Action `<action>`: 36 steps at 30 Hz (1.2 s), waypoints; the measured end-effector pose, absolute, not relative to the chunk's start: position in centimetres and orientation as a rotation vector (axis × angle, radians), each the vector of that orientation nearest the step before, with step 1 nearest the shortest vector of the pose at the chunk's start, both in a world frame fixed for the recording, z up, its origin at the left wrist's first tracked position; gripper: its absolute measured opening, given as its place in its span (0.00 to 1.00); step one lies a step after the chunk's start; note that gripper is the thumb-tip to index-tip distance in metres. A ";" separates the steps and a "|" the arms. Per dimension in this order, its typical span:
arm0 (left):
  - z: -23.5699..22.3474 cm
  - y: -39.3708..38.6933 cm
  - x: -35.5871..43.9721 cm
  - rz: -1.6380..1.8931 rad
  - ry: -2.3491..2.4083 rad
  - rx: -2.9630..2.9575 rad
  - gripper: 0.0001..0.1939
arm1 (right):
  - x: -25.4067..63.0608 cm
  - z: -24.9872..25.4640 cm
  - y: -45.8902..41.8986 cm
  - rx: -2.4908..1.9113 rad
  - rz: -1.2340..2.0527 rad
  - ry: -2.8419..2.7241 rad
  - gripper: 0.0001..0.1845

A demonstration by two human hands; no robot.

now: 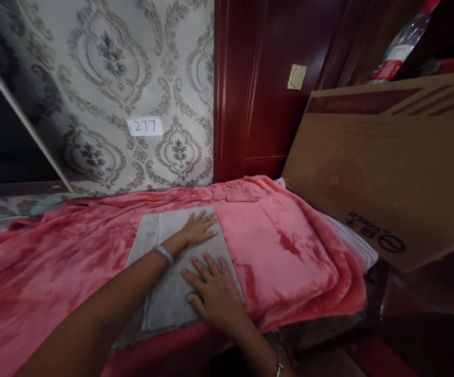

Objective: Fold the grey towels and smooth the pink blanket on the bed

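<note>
Pressing on the folded gray cloth (174, 303), the left hand (199, 229) and right hand (217, 296) lie palm down, fingers spread open and gripping nothing, in what I'd take for a smoothing step; another stroke would call for light, even pressure towards the edges. The cloth rests on a rumpled pink plush blanket (277, 225), with patterned wallpaper (180, 152) and a dark red door panel (266, 120) behind, and a large cardboard box (399, 162) leaning at the right.
</note>
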State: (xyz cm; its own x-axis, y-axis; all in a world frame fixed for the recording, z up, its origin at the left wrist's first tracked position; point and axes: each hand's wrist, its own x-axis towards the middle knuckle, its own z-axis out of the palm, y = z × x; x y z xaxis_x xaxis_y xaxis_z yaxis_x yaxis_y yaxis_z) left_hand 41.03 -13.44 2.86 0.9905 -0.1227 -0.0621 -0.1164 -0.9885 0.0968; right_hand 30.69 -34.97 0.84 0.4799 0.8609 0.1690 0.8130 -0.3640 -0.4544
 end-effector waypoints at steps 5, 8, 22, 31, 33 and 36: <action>2.8 -12.2 43.1 -0.086 -0.101 3.061 0.35 | 30.7 0.7 -35.0 -2.278 0.103 -1.406 0.29; 2.5 -11.5 44.3 -0.041 -0.058 3.070 0.35 | 30.8 0.6 -35.1 -2.268 0.102 -1.402 0.30; 1.7 -11.2 44.6 0.085 -0.041 3.043 0.34 | 31.0 -0.2 -35.1 -2.213 0.139 -1.398 0.31; 2.7 -12.3 44.0 0.077 0.088 3.102 0.33 | 30.9 0.6 -35.0 -2.291 0.083 -1.413 0.30; 3.2 -12.8 43.5 0.072 0.105 3.104 0.33 | 30.9 0.7 -35.0 -2.295 0.088 -1.411 0.30; 3.7 -13.8 42.0 0.050 -0.029 3.075 0.32 | 30.8 0.8 -34.9 -2.309 0.053 -1.418 0.30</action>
